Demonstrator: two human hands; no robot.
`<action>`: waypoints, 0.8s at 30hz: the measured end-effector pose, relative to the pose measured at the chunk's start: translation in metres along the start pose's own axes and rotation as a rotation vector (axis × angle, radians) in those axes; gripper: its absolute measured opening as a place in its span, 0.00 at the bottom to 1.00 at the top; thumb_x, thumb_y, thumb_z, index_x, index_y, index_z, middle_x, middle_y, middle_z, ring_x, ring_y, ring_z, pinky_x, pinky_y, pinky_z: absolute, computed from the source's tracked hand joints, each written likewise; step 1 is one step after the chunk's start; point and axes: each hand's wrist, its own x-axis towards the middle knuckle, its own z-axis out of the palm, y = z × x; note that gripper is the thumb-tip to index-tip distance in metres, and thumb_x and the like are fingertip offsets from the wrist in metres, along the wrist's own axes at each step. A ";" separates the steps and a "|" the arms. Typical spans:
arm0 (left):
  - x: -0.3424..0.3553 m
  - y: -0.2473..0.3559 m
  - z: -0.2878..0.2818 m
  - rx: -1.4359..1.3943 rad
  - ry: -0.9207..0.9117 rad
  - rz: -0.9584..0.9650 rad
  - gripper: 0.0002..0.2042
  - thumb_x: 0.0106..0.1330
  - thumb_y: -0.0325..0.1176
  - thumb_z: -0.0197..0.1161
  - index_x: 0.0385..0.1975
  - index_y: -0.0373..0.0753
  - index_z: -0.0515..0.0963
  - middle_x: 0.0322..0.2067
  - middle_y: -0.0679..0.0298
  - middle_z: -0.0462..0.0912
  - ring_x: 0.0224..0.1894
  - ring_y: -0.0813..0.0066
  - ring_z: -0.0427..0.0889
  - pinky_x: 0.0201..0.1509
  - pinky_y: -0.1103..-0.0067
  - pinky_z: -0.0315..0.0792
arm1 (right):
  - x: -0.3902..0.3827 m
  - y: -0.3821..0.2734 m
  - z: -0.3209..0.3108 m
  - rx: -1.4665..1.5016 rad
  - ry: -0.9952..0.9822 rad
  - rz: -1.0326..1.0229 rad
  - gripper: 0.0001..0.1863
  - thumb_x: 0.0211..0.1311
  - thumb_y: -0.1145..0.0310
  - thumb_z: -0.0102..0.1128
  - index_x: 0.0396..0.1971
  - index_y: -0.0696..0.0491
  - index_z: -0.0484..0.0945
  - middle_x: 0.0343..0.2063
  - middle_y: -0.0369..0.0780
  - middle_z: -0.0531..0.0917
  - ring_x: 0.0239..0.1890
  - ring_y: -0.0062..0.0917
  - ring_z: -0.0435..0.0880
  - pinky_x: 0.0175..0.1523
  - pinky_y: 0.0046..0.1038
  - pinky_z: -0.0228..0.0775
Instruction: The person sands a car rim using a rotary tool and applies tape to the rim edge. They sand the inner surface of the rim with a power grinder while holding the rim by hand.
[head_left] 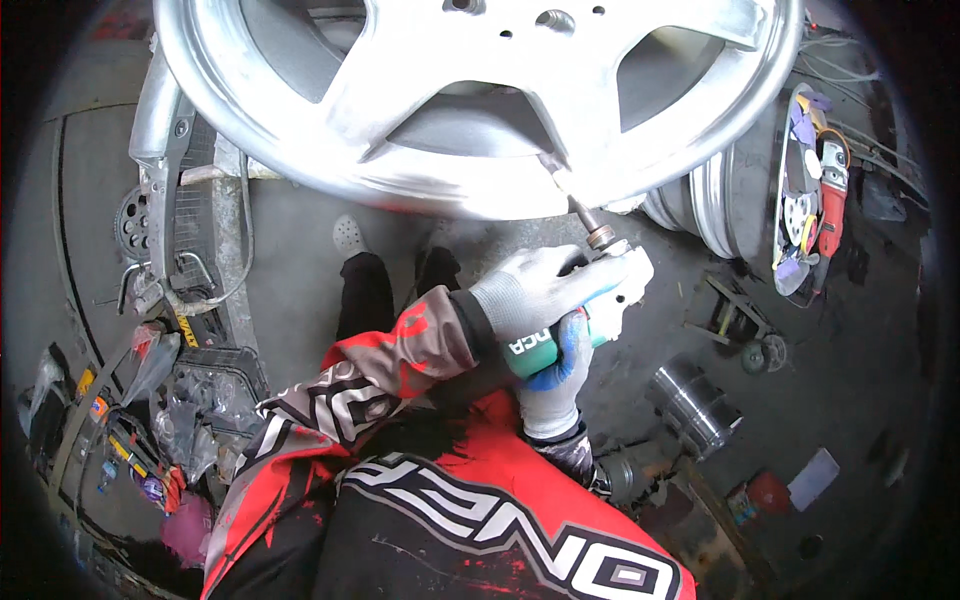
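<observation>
Gloves cover both hands. The left hand (530, 290) is curled shut over the front of a green grinder (575, 325), and the right hand (555, 385) is wrapped tight round its body from below — both gripped, no fingers spread. The grinder's bit (572, 197) is pressed against the lower rim of a silver wheel (450, 110), just beside a spoke. A white print band is seen on the grinder's body between the 2 hands. At the right, a red tool (830, 205) lies in a tray among purple discs; a white card (813, 478) lies flat on the floor at lower right — beside a small red tin (768, 492).
</observation>
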 end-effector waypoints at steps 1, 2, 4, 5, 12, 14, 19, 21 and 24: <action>-0.002 -0.002 0.000 0.023 0.020 0.024 0.24 0.65 0.35 0.59 0.64 0.45 0.75 0.43 0.55 0.80 0.40 0.57 0.85 0.44 0.67 0.80 | -0.004 -0.002 0.006 -0.014 -0.006 0.000 0.31 0.77 0.53 0.47 0.71 0.56 0.62 0.64 0.44 0.73 0.65 0.34 0.74 0.70 0.39 0.63; -0.004 -0.001 0.001 0.021 0.018 0.025 0.24 0.65 0.35 0.59 0.64 0.45 0.75 0.43 0.55 0.80 0.40 0.57 0.85 0.44 0.67 0.80 | -0.005 -0.003 0.004 -0.015 -0.004 -0.001 0.31 0.77 0.53 0.47 0.71 0.56 0.62 0.64 0.44 0.73 0.65 0.34 0.74 0.70 0.39 0.63; -0.007 0.003 0.003 0.055 0.056 -0.006 0.24 0.65 0.35 0.60 0.63 0.44 0.75 0.42 0.55 0.80 0.39 0.57 0.85 0.43 0.66 0.80 | -0.006 -0.004 -0.002 -0.023 -0.066 0.035 0.30 0.77 0.55 0.47 0.70 0.57 0.63 0.64 0.44 0.73 0.65 0.33 0.74 0.70 0.39 0.64; -0.007 0.004 0.003 0.054 0.054 -0.005 0.24 0.65 0.35 0.60 0.63 0.44 0.75 0.42 0.55 0.80 0.39 0.57 0.85 0.43 0.66 0.80 | -0.006 -0.005 -0.001 -0.022 -0.064 0.033 0.30 0.77 0.55 0.47 0.70 0.57 0.63 0.64 0.44 0.73 0.65 0.33 0.74 0.70 0.39 0.64; 0.005 0.004 0.014 0.011 0.061 0.076 0.25 0.65 0.34 0.60 0.64 0.44 0.74 0.47 0.52 0.80 0.42 0.57 0.85 0.45 0.66 0.80 | -0.002 -0.007 -0.020 -0.142 -0.053 -0.108 0.28 0.79 0.55 0.43 0.69 0.58 0.65 0.64 0.44 0.74 0.65 0.32 0.73 0.71 0.39 0.63; 0.000 0.006 0.014 -0.284 -0.055 -0.253 0.25 0.65 0.33 0.60 0.64 0.44 0.74 0.46 0.52 0.80 0.42 0.56 0.85 0.46 0.65 0.80 | 0.000 -0.005 -0.022 -0.130 -0.079 -0.057 0.29 0.79 0.54 0.42 0.69 0.58 0.65 0.64 0.45 0.74 0.66 0.32 0.73 0.71 0.40 0.62; -0.004 0.003 0.020 -0.114 -0.023 -0.149 0.24 0.66 0.33 0.59 0.64 0.45 0.75 0.44 0.53 0.80 0.40 0.56 0.85 0.43 0.66 0.80 | -0.003 -0.006 -0.021 -0.064 -0.070 0.010 0.31 0.77 0.52 0.44 0.70 0.57 0.63 0.66 0.44 0.72 0.67 0.34 0.72 0.72 0.40 0.61; -0.001 0.004 0.021 0.055 0.015 -0.027 0.24 0.66 0.33 0.59 0.64 0.46 0.75 0.43 0.53 0.80 0.39 0.57 0.85 0.42 0.67 0.80 | -0.001 -0.008 -0.023 -0.012 -0.065 0.040 0.31 0.77 0.51 0.45 0.71 0.56 0.63 0.66 0.44 0.71 0.68 0.35 0.71 0.72 0.41 0.61; 0.004 0.001 0.033 -0.057 0.066 -0.047 0.25 0.65 0.33 0.59 0.64 0.46 0.75 0.40 0.55 0.79 0.37 0.57 0.84 0.40 0.67 0.80 | 0.000 -0.011 -0.026 0.051 -0.062 0.031 0.33 0.75 0.50 0.46 0.72 0.53 0.62 0.67 0.43 0.70 0.69 0.36 0.70 0.73 0.42 0.59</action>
